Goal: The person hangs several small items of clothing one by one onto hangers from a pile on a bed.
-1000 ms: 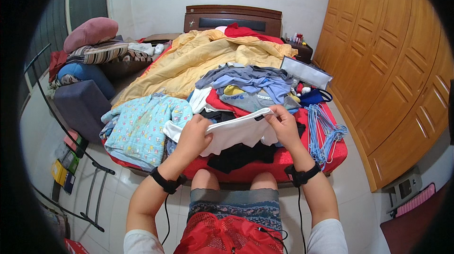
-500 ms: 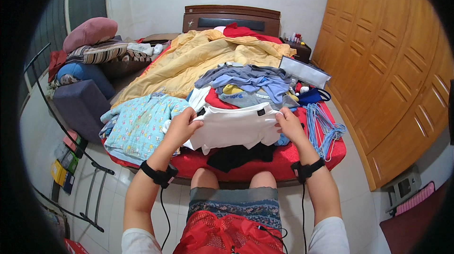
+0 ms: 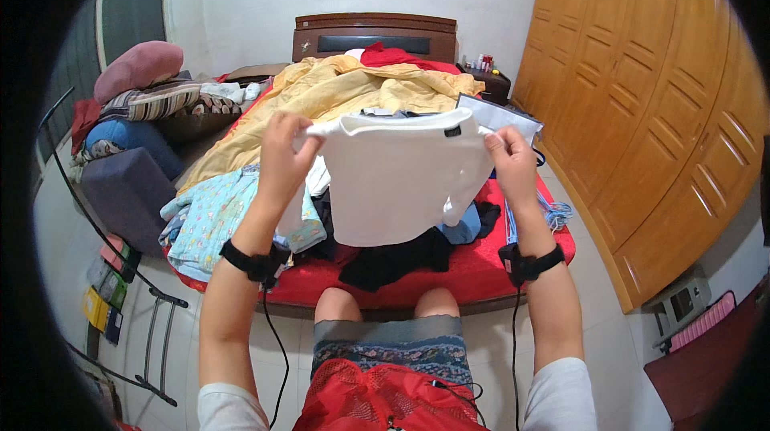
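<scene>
A white shirt [image 3: 401, 182] with a small black label hangs stretched out between my hands above the bed's near edge. My left hand [image 3: 285, 150] pinches it at one upper corner. At the opposite upper corner my right hand [image 3: 512, 160] grips the cloth, fingers closed. Behind the shirt lies a heap of clothes that it mostly hides. Below its hem a black garment [image 3: 397, 261] rests on the red bed sheet [image 3: 481, 271]. To the left is a light-blue patterned padded garment [image 3: 212, 218] lying flat.
Blue hangers [image 3: 555, 213] lie at the bed's right edge, near a white and dark flat bag [image 3: 501, 117]. A yellow quilt [image 3: 321, 94] covers the far bed. Wooden wardrobes [image 3: 642, 110] line the right. A black metal stand [image 3: 104, 226] and a grey sofa [image 3: 128, 182] are at the left.
Both hands have risen with the white shirt. It now hangs down more fully and covers most of the clothes heap behind it.
</scene>
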The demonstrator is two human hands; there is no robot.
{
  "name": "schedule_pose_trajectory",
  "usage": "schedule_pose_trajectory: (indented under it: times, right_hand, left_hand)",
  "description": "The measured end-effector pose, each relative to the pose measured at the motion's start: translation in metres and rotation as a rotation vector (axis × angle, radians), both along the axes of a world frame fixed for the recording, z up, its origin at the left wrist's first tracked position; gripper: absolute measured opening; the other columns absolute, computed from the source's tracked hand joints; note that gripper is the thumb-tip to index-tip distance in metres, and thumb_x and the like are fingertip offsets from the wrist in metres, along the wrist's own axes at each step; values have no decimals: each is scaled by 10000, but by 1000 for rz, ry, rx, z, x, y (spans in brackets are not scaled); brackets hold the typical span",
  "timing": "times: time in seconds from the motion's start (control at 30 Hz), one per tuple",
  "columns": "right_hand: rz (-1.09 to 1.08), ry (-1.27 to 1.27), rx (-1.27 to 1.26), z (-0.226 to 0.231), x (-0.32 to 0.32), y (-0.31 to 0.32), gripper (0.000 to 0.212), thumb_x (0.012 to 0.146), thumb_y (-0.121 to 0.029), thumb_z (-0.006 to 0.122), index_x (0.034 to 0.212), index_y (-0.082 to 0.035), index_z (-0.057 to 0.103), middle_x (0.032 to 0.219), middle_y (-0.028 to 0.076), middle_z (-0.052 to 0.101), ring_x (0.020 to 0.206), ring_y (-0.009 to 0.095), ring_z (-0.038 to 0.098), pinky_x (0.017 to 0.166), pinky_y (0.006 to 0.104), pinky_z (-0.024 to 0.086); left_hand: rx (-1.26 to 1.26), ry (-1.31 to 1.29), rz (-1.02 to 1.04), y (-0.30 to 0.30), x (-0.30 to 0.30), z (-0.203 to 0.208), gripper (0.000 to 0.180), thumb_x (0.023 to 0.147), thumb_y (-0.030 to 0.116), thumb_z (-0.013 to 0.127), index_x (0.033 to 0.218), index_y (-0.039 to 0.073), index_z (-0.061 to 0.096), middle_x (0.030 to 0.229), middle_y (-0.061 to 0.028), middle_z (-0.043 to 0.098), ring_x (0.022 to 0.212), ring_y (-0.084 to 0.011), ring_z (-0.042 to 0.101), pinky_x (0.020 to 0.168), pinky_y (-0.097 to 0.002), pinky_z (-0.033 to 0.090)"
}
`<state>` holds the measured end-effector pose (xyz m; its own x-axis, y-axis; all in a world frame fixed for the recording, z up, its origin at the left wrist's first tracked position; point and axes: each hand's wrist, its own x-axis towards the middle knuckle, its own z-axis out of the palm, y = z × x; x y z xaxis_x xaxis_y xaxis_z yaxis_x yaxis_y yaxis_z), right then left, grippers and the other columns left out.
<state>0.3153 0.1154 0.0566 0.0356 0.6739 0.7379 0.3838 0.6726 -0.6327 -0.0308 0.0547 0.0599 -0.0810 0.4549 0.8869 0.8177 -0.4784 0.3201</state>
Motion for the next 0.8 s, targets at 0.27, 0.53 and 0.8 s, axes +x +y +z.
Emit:
schedule_pose_trajectory:
  times: [0.27, 0.53, 0.8]
  right_hand:
    - [-79, -202, -243, -134, 29, 53, 219, 870, -255, 622, 880, -37, 630, 795, 180, 660, 753, 312, 656, 680, 395, 493]
    - [20, -57, -519, -205, 60, 52, 172, 859, -163, 601, 964, -40, 660, 894, 155, 692, 866, 278, 675, 787, 372, 512]
    - [-709, -344, -527, -206, 172, 35, 210, 853, -165, 557, 999, -18, 582, 1014, 210, 620, 967, 410, 606, 817, 509, 485]
  left_hand:
    - [-579, -205, -196, 25, 21, -108, 257, 793, 229, 715, 835, -9, 627, 732, -127, 620, 673, -217, 584, 630, -337, 460]
    - [-812, -398, -402, 41, 49, -156, 176, 813, 184, 696, 829, 21, 630, 697, 4, 576, 656, -84, 520, 587, -251, 420]
    - [-862, -443, -498, 37, 69, -171, 157, 832, 162, 683, 831, 21, 615, 718, 14, 571, 656, -70, 508, 590, -232, 405]
